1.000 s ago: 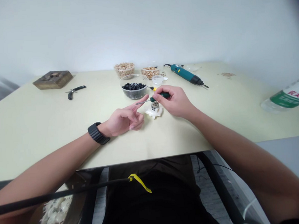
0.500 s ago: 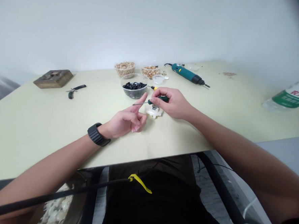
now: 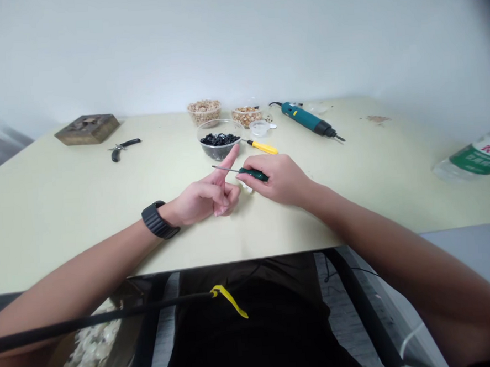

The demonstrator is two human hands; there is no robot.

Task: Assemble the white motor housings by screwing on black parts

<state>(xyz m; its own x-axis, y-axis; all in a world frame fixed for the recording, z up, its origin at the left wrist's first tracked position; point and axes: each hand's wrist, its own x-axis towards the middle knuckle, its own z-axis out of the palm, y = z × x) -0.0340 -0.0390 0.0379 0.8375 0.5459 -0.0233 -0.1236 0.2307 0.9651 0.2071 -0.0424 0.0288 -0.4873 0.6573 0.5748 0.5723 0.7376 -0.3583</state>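
My right hand (image 3: 275,176) grips a screwdriver (image 3: 253,174) by its dark green handle. The thin metal shaft points left and crosses in front of the index finger of my left hand (image 3: 207,198); whether they touch I cannot tell. That index finger is stretched out, while the thumb and other fingers are bent inward. I see nothing held in the left hand. Between the hands a white plastic part (image 3: 246,188) lies on the table, mostly covered by my right hand. Just beyond the fingertips stands a clear bowl of small black pieces (image 3: 221,140).
A yellow-handled screwdriver (image 3: 264,147) lies behind my right hand. Farther back are tubs of small parts (image 3: 204,113) and a teal electric screwdriver (image 3: 307,121). Pliers (image 3: 122,149) and a brown block (image 3: 87,130) lie left. A bottle (image 3: 476,155) is at the right.
My right hand and the green screwdriver have shifted slightly toward me, covering more of the white part. The yellow-handled screwdriver now shows fully. My left hand has barely moved.
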